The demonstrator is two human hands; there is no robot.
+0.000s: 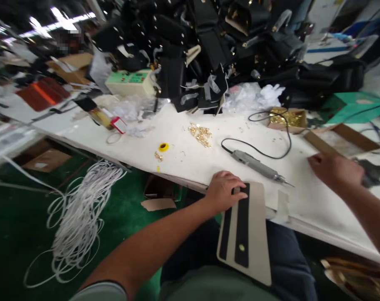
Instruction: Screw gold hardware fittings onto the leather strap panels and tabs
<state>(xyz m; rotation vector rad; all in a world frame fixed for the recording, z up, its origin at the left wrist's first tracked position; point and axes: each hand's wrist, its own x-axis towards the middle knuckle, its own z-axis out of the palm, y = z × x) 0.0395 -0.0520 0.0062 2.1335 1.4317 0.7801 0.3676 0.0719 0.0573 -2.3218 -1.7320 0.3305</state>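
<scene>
My left hand (223, 190) grips the top end of a flat beige panel (261, 234) at the table's front edge. Two black strips run along this panel, one with a small gold-coloured stud near its lower end. The panel's lower part hangs over my lap. Above the table at the right, my right hand (335, 169) is closed with its fingers curled under; anything inside is hidden. It is nearest to an open cardboard tray (342, 140) and a dark grey crumpled thing (372, 172). A grey electric screwdriver (255, 164) lies between my hands, its bit pointing right.
Gold-coloured hardware (201, 134) lies loose mid-table, near a yellow tape roll (164, 146). A box of gold pieces (287, 118) stands behind the screwdriver's looping black cord (288, 144). Black bags (208, 46) are heaped at the back. White cord (80, 221) lies on the green floor.
</scene>
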